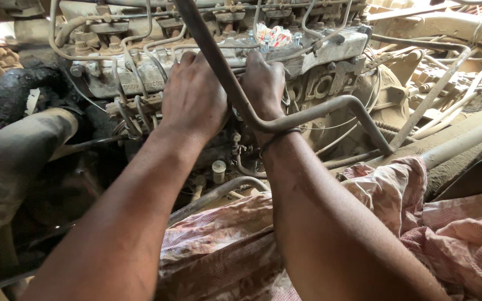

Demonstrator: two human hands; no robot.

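A grimy engine (330,83) fills the space ahead, its cast block dusted tan, with thin metal fuel lines (135,67) looping across its top edge. To the left a fat black hose (23,145) curves down into shadow. A bent steel pipe (285,120) crosses in front of the block, running down from the top edge, then kinking right toward a pale frame rail (464,142) at the right edge. A worn pink checked cloth (397,223) lies draped along the near edge of the engine bay, under the person's forearms.

Both hands are pressed onto the side of the engine just below the fuel lines. The left hand (193,97) lies knuckles up with its fingers curled down over the fittings; whether it grips anything I cannot tell, since the fingertips are hidden behind the hand itself. The right hand (263,83) sits just beside it, on the far side of the pipe, fingers tucked in against the block; again what it holds, if anything, is out of sight. A thin dark band (277,136) circles the right wrist.

A small wad of red-and-white wrapping (271,34) rests on the engine's top edge, near the right hand. A little pale cap (218,170) stands below the hands.

As for progress, the lines look mostly in place, and nothing loose lies about apart from the wrapping; the work looks mid-way at most.
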